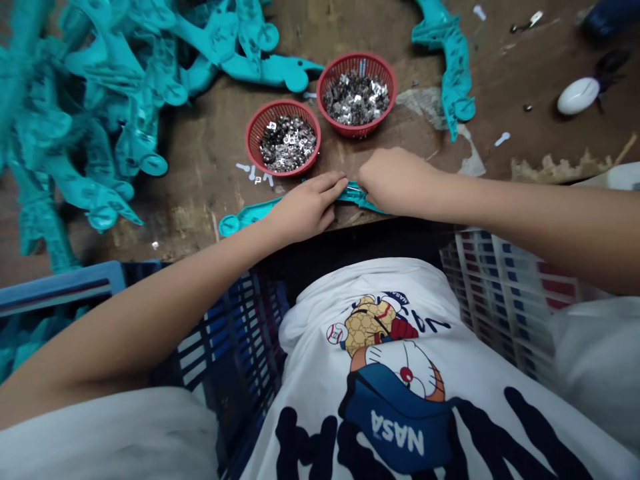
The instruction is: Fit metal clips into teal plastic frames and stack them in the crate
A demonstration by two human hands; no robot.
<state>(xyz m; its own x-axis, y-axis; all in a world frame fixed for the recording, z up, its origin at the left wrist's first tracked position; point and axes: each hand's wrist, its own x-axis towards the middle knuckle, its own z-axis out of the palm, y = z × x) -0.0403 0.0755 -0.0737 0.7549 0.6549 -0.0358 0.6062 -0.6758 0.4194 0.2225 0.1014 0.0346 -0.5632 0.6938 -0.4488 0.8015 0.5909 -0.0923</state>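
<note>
From the head camera, the person's left hand (305, 207) and right hand (395, 180) meet at the near edge of a scarred wooden workbench (210, 200), both working over a turquoise moulded plastic piece (300, 200). That piece lies low along the edge, its round end out to the left and its other end running under the right hand. A small thin metal bit (355, 190) shows at the piece, between the hands. The left hand lies with its fingers pressed together and stretched toward the right hand, over the piece; its thumb is hidden, so a true pinch cannot be confirmed. The right hand is curled knuckles-up, its fingertips out of sight behind the knuckles, so its grip cannot be told either. Keeping both hands this close around the small bit looks like sound handling, with the piece steadied against the bench. Just beyond are two red plastic baskets (260, 120) (330, 70) of small silver metal parts, and a few small white pieces (250, 173) lie on the wood near the nearer basket. A heap of turquoise moulded plastic pieces (85, 133) spreads to the left, and a blue plastic crate (65, 287) sits at lower left.
</note>
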